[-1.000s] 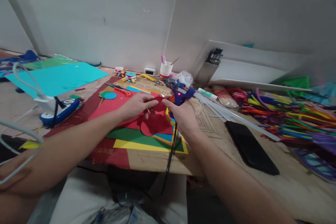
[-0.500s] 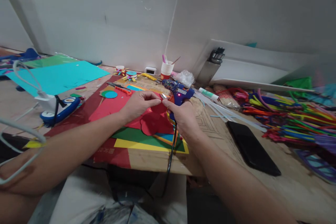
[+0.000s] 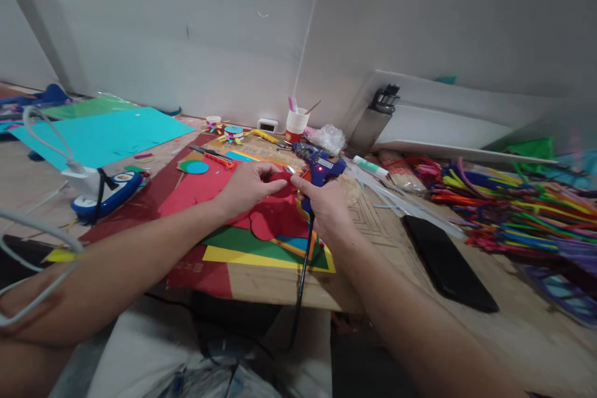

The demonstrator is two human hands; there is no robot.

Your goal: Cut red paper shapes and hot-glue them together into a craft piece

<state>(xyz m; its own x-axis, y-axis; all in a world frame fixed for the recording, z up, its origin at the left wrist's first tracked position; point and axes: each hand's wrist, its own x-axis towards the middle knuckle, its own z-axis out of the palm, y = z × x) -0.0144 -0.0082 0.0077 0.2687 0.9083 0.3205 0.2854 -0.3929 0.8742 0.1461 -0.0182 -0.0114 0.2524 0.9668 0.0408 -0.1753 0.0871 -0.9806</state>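
— Where your left hand (image 3: 245, 188) pinches it, what does the red paper cut-out (image 3: 275, 214) look like?

— It is matte red with rounded, lobed edges. Your fingers are closed on its upper edge, and its lower part hangs over the stacked green, yellow and blue sheets (image 3: 261, 250) near the front edge of the worktop (image 3: 508, 323). Your right hand (image 3: 324, 208) is wrapped tight round the grip of the blue glue gun (image 3: 319, 169), nozzle right at the spot you pinch, a small red light lit on its body and its black cord (image 3: 302, 286) dropping over the front edge.

— Any writing you can read?

— Faint light characters are printed on the dark red card (image 3: 196, 270) at the front edge, too small to read. The cardboard (image 3: 368, 217) under your right wrist bears a line pattern, no legible words.

— And going left to right, which containers do you have?

— Toward the left edge lies a blue and white device (image 3: 109, 196) beside the big turquoise sheet (image 3: 100, 135). At the back edge a white paper cup with a red base (image 3: 296, 124) holds a few sticks and a pink tool. Right of it a crumpled clear bag (image 3: 329, 137), then a metal flask (image 3: 370, 124) leaning by the wall. A black phone (image 3: 448, 264) lies flat right of your forearm, and a heap of coloured pipe cleaners (image 3: 513, 211) fills the right edge.
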